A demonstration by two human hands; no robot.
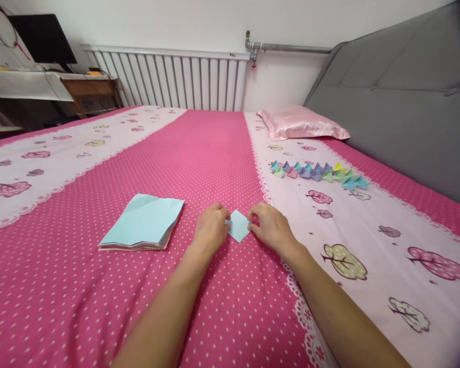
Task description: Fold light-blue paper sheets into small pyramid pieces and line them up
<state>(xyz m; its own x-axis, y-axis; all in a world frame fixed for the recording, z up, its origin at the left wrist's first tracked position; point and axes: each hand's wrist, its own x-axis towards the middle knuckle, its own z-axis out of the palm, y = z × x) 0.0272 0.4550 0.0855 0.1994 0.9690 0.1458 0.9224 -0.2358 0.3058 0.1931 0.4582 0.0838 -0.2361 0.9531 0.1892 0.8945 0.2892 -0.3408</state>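
A small light-blue piece of folded paper (238,226) lies between my hands, shaped like a diamond with one point toward me. My left hand (211,225) pinches its left corner, and my right hand (273,228) pinches the right corner. The fingertips partly cover both corners. To the left rests a stack of square paper sheets (143,221), light blue on top, with other colours along its edge. Several folded paper boats (318,173) in blue, green, purple, pink and yellow stand in rows farther off to the right.
Everything lies on a bed with a pink dotted and printed sheet (199,148). A pink pillow (302,122) is at the far right beside the grey headboard (398,92). Beyond the bed are a white radiator (176,76) and a desk with a monitor (44,41).
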